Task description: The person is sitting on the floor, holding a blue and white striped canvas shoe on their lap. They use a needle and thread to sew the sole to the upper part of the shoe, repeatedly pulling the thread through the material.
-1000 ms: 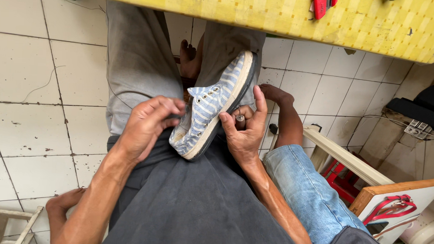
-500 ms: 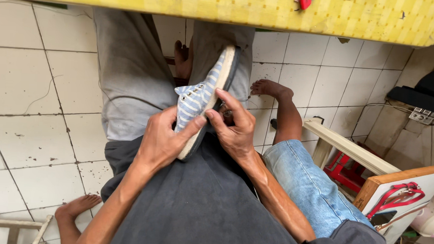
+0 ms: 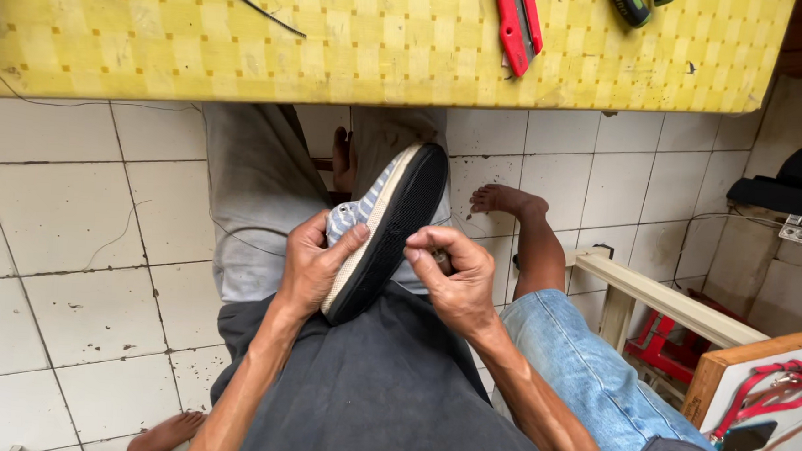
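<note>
Shoe [image 3: 384,229], striped blue and white with a dark sole, rests tilted on the person's lap, toe up toward the near edge of the yellow checked table [image 3: 374,41] and sole facing right. Little open room lies between toe and table edge; white floor tiles [image 3: 62,235] spread freely to the left. Left hand [image 3: 312,265] wraps the heel end, thumb pressed on the pale rim. Right hand [image 3: 453,276] has fingertips pinched at the sole's edge, holding something too small to tell.

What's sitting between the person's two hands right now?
In the head view, a striped shoe, sole turned up, lies between the left hand and right hand; both touch it.
</note>
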